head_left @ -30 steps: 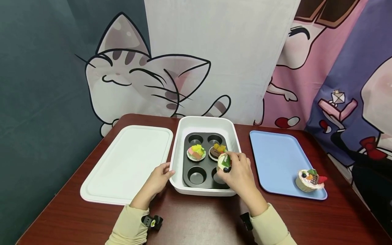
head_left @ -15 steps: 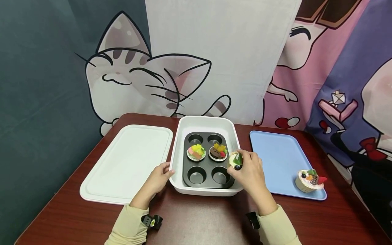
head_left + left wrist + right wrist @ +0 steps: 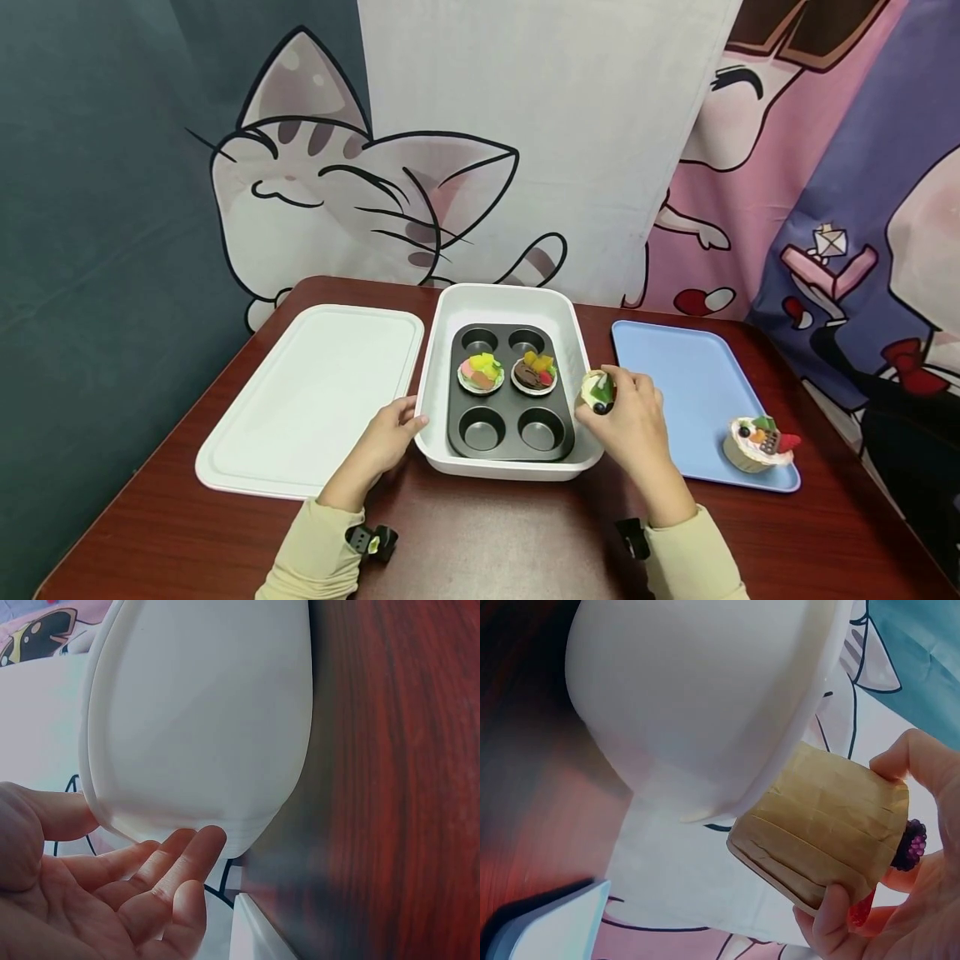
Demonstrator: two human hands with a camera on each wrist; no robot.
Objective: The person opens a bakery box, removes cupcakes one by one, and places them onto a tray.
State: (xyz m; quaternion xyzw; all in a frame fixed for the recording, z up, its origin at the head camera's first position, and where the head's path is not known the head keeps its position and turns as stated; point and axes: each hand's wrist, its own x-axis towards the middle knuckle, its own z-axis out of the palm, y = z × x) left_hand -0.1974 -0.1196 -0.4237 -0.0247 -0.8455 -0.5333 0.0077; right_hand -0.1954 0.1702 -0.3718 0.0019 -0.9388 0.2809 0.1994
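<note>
My right hand (image 3: 630,421) pinches a cupcake (image 3: 597,392) by its upper edge, beside the right rim of the white bin (image 3: 502,472). The right wrist view shows the cupcake's tan paper wrapper (image 3: 821,825), with a dark berry (image 3: 910,844) on top. Around the bin's left rim, my left hand (image 3: 390,435) holds on, fingers against the outer wall in the left wrist view. Inside the bin lies a dark muffin pan (image 3: 512,446). Its middle row bears a yellow-and-pink topped cupcake (image 3: 481,374) and a chocolate one (image 3: 534,374); the other cups are empty.
A light blue tray (image 3: 675,375) sits right of the bin, with a fruit-topped cupcake (image 3: 757,444) near its front right corner. Left of the bin lies a flat white tray (image 3: 322,392). A printed cloth (image 3: 600,150) hangs behind the brown table (image 3: 480,533).
My right hand has carried the cupcake from above the pan's near right cup rightward, past the bin's right rim. The left hand has kept its place on the bin.
</note>
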